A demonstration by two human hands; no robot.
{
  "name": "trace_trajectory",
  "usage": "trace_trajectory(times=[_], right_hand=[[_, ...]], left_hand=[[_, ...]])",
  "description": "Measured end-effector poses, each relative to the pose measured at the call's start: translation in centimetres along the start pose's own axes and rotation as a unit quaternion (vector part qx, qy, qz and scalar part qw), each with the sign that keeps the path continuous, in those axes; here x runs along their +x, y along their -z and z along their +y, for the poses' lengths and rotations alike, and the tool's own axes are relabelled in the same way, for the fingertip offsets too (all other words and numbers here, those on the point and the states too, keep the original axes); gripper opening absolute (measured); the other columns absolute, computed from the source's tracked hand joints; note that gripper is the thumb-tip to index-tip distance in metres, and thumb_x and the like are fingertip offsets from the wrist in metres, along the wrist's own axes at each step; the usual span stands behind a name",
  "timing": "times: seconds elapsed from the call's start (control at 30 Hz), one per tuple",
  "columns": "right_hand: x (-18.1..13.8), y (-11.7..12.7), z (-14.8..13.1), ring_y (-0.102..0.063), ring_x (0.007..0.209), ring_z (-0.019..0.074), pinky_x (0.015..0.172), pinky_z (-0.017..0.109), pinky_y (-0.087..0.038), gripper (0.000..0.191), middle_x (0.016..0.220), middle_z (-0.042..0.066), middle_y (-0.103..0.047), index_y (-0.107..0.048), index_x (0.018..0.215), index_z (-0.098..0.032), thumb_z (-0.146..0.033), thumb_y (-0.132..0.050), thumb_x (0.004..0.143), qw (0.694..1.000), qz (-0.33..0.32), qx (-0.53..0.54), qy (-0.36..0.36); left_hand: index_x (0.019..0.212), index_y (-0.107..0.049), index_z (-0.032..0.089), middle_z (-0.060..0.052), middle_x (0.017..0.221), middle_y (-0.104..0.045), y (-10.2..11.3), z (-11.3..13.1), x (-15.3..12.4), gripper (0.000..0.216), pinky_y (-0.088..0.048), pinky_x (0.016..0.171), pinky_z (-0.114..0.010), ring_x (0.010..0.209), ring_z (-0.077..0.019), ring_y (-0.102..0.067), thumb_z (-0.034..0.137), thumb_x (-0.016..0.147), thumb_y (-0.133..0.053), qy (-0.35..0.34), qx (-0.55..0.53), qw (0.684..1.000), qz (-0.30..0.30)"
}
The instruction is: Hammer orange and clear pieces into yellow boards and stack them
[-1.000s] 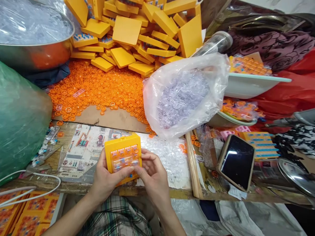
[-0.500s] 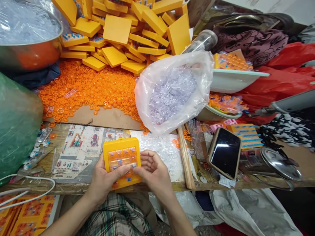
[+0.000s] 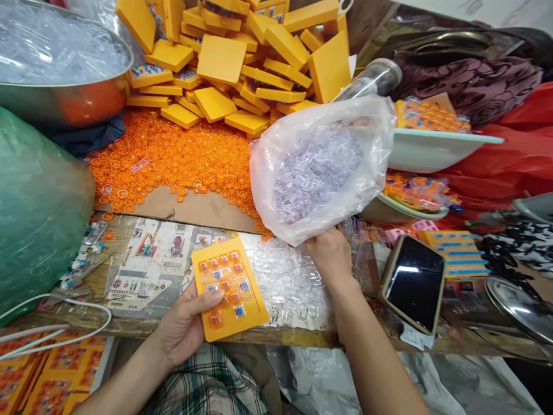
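My left hand grips a yellow square tray by its lower left edge, thumb resting across its face. The tray holds rows of orange and clear caps and lies tilted over the table's front edge. My right hand reaches forward to the right, back of the hand up, over a patch of loose clear plastic pieces just below a clear plastic bag full of clear pieces. Its fingers curl down out of sight at the bag's lower edge.
A heap of orange caps covers the cardboard behind. Yellow trays pile up at the back. A metal bowl stands back left, a green bag left, a phone right, white bowls behind it.
My right hand has left the yellow tray and moved right and forward to the clear pieces under the bag. The left hand now holds the tray alone, tilted flatter.
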State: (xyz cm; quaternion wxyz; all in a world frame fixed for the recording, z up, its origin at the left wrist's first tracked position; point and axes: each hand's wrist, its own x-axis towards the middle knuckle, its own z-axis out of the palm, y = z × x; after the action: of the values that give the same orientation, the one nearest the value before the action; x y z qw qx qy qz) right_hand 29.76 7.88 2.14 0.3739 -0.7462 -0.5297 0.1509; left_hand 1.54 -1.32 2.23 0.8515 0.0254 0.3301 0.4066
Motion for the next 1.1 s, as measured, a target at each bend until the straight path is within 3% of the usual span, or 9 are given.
trace_trajectory(times=[0.07,0.17,0.33,0.43,0.53,0.63,0.77,0.93,1.1], right_hand=[[-1.7,1.0,-0.3,-0.061,0.105,0.0292,0.094,0.046,-0.045,0.01,0.098,0.011,-0.067,-0.066,0.079,-0.018,-0.029,-0.067,0.08,0.999,0.014,0.028,0.003],[-6.0,1.9,-1.4,-0.068,0.087,0.0235,0.08,0.042,-0.054,0.02,0.088,0.006,-0.068,-0.062,0.097,-0.021,-0.037,-0.063,0.083,0.995,0.006,0.097,-0.013],[-13.4,0.2,-5.1,-0.069,0.074,0.0176,0.067,0.03,-0.055,0.023,0.081,0.001,-0.072,-0.06,0.101,-0.026,-0.034,-0.069,0.082,0.957,-0.123,0.252,-0.071],[-15.2,-1.4,-6.9,-0.064,0.077,0.0157,0.069,0.027,-0.051,0.011,0.081,0.0,-0.07,-0.069,0.094,-0.028,-0.025,-0.067,0.085,0.957,-0.15,0.249,0.002],[-15.5,-2.2,-7.6,-0.06,0.083,0.0171,0.074,0.03,-0.049,0.023,0.086,0.0,-0.069,-0.071,0.1,-0.032,-0.015,-0.063,0.086,0.965,-0.125,0.207,0.097],[-15.8,-2.7,-7.6,-0.058,0.086,0.0179,0.076,0.031,-0.048,0.027,0.089,0.001,-0.065,-0.07,0.102,-0.033,-0.012,-0.062,0.085,0.97,-0.114,0.178,0.123],[-16.3,-3.2,-7.6,-0.057,0.102,0.0187,0.086,0.032,-0.05,0.026,0.109,0.003,-0.056,-0.063,0.103,-0.032,-0.021,-0.07,0.08,0.968,-0.063,0.242,0.024],[-15.9,-3.6,-8.0,-0.063,0.111,0.021,0.093,0.037,-0.051,0.05,0.126,0.006,-0.061,-0.046,0.125,-0.031,-0.031,-0.071,0.082,0.854,-0.228,0.428,-0.188],[-15.7,-5.1,-8.4,-0.066,0.108,0.0222,0.094,0.037,-0.053,0.054,0.121,0.007,-0.066,-0.048,0.122,-0.027,-0.033,-0.076,0.076,0.841,-0.202,0.456,-0.21]], left_hand=[[0.138,-0.045,0.018,-0.011,0.107,-0.074,0.5,0.0,0.0,0.076,-0.054,0.096,-0.041,0.101,-0.0274,-0.07,0.012,0.07,-0.078,0.005,0.007,1.0,-0.016],[0.135,-0.048,0.016,-0.011,0.107,-0.074,0.9,0.1,0.3,0.078,-0.053,0.097,-0.04,0.103,-0.0277,-0.069,0.007,0.065,-0.081,0.008,0.023,0.999,-0.036],[0.121,-0.062,0.015,-0.011,0.108,-0.074,0.5,0.2,0.6,0.067,-0.053,0.097,-0.038,0.103,-0.027,-0.069,0.003,0.058,-0.083,-0.005,0.063,0.996,-0.064],[0.108,-0.068,0.013,-0.01,0.107,-0.074,0.2,0.2,0.3,0.054,-0.053,0.094,-0.034,0.1,-0.0244,-0.069,0.004,0.057,-0.084,-0.021,0.089,0.993,-0.075],[0.104,-0.069,0.015,-0.009,0.103,-0.075,0.2,0.2,-0.1,0.048,-0.054,0.091,-0.032,0.094,-0.0206,-0.07,0.006,0.06,-0.084,-0.043,0.117,0.99,-0.063],[0.104,-0.068,0.015,-0.008,0.102,-0.075,0.1,0.2,-0.2,0.046,-0.055,0.088,-0.031,0.092,-0.0201,-0.07,0.01,0.061,-0.084,-0.071,0.13,0.988,-0.045],[0.106,-0.063,0.015,-0.01,0.104,-0.074,-0.1,-0.1,-0.1,0.049,-0.056,0.086,-0.035,0.092,-0.0229,-0.07,0.016,0.062,-0.085,-0.103,0.153,0.983,-0.001],[0.103,-0.058,0.017,-0.008,0.097,-0.074,-0.3,-0.7,-0.2,0.051,-0.058,0.078,-0.033,0.085,-0.0227,-0.071,0.021,0.06,-0.086,-0.169,0.211,0.96,0.068],[0.104,-0.056,0.016,-0.008,0.097,-0.073,0.3,0.5,-0.3,0.049,-0.058,0.078,-0.032,0.085,-0.0225,-0.071,0.022,0.063,-0.084,-0.193,0.246,0.947,0.076]])
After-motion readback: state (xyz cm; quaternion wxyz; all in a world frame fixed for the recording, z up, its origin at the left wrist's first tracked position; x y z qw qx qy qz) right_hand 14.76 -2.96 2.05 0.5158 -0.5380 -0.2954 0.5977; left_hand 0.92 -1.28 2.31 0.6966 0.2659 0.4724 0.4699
